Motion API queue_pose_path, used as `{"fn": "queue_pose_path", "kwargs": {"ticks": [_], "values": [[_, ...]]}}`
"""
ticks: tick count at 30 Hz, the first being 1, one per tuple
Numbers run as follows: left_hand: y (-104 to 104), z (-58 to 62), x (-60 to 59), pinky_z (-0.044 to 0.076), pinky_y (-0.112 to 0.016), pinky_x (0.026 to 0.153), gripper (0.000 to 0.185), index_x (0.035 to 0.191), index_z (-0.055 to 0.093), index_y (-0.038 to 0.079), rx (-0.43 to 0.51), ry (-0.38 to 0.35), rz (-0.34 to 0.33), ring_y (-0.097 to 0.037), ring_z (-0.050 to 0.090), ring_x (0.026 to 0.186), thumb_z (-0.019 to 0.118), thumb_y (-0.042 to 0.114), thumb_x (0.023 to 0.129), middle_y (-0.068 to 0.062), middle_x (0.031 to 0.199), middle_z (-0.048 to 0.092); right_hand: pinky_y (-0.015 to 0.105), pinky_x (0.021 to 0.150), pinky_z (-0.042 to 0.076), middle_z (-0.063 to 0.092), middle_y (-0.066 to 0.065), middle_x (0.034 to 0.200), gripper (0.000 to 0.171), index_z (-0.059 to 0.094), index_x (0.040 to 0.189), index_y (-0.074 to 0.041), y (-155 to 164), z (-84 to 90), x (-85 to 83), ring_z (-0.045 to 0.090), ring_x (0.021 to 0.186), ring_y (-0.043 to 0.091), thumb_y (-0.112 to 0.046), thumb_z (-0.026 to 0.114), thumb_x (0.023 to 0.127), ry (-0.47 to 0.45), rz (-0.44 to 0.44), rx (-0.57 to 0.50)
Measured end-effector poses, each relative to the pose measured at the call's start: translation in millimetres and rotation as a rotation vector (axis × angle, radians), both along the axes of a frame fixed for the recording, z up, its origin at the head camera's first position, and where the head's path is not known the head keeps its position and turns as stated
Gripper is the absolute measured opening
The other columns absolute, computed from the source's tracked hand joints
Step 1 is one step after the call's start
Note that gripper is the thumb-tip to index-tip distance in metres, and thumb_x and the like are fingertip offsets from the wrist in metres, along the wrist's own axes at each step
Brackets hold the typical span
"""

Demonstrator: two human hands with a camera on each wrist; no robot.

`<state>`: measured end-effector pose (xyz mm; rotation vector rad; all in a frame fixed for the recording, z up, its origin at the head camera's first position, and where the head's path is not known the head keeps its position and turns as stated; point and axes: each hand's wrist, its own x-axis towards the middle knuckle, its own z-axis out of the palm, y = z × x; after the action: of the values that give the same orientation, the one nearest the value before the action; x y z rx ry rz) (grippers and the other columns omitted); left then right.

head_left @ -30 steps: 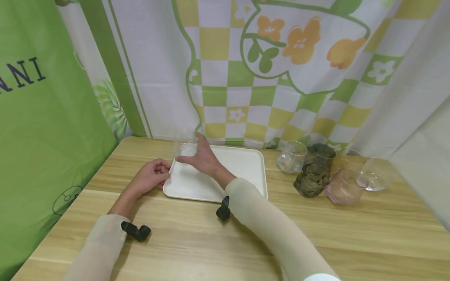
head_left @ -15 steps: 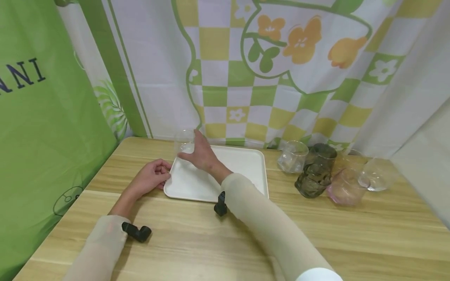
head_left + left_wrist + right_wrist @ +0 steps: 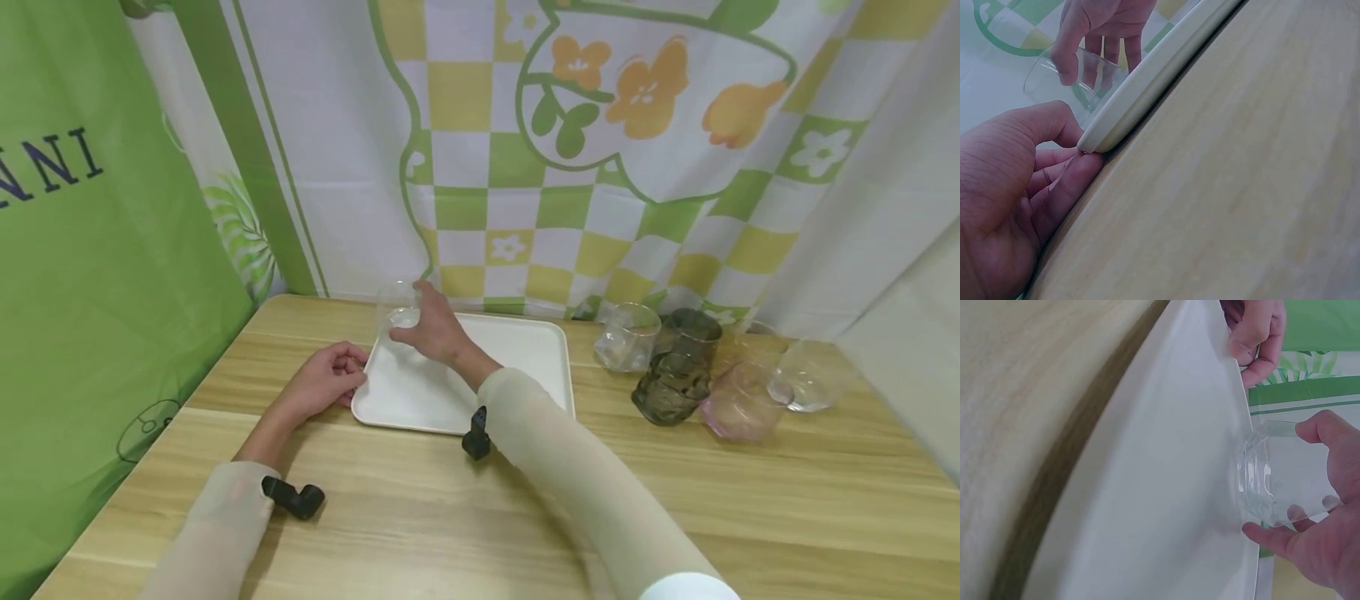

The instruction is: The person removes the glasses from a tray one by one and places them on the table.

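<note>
In the head view a white rectangular tray (image 3: 450, 400) lies on the wooden table. My left hand (image 3: 326, 382) pinches its left edge, thumb on the rim and a finger under it, as the left wrist view shows. A clear drinking glass (image 3: 1279, 469) stands upright at the tray's back left corner. My right hand (image 3: 437, 329) holds this glass from the right, with the thumb (image 3: 1319, 428) on one side and curled fingers on the other. One finger stretches down toward the tray beside the glass base.
Several glasses stand at the right: a clear one (image 3: 628, 337), dark grey ones including a wavy front one (image 3: 671, 390), a pinkish one (image 3: 742, 404) and another clear one (image 3: 810, 379). A patterned curtain (image 3: 517, 200) hangs behind the table (image 3: 420, 517), and green cloth (image 3: 112, 292) at the left.
The right thumb has shifted slightly to the right along the glass, and the right forearm has moved a little. The left hand, tray and other glasses stay put.
</note>
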<state>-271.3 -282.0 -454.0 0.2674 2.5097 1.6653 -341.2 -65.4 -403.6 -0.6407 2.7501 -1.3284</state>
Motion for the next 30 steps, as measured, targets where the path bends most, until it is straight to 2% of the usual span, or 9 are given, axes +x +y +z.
{"fn": "queue_pose_path", "kwargs": {"ticks": [7,16,22,30], "values": [[-1,0.2,-1.2,0.06,-0.031,0.061,0.032,0.125,0.053,-0.01,0.01,-0.002,-0.007,-0.021,0.063,0.075,0.064,0.003,0.097,-0.014,0.091,0.061,0.04,0.109,0.043,0.046,0.024,0.146,0.09,0.029,0.156,-0.001,5,2.8,1.2,0.048,0.132,0.032,-0.019,0.083,0.086,-0.029,-0.017,-0.02],[0,-1.6,0.2,0.061,-0.032,0.063,0.03,0.123,0.054,-0.008,-0.002,-0.006,0.001,-0.021,0.065,0.074,0.064,0.003,0.097,-0.015,0.091,0.061,0.043,0.109,0.043,0.046,0.025,0.146,0.085,0.032,0.152,0.003,19,3.7,5.2,0.047,0.132,0.035,-0.018,0.082,0.086,-0.023,-0.041,-0.07],[0,-1.4,0.5,0.06,-0.031,0.062,0.032,0.124,0.053,-0.009,0.0,-0.001,-0.003,-0.021,0.064,0.074,0.065,0.003,0.097,-0.015,0.09,0.061,0.042,0.108,0.043,0.045,0.026,0.146,0.087,0.032,0.153,0.001,30,10.7,14.4,0.048,0.13,0.034,-0.02,0.082,0.085,-0.022,-0.033,-0.065],[0,-1.4,-0.4,0.06,-0.031,0.061,0.033,0.126,0.054,-0.009,0.004,-0.003,0.002,-0.02,0.063,0.074,0.065,0.004,0.097,-0.013,0.091,0.061,0.044,0.107,0.044,0.044,0.023,0.149,0.092,0.03,0.155,-0.001,56,22.8,34.9,0.048,0.131,0.033,-0.018,0.083,0.082,-0.047,-0.015,-0.091]]}}
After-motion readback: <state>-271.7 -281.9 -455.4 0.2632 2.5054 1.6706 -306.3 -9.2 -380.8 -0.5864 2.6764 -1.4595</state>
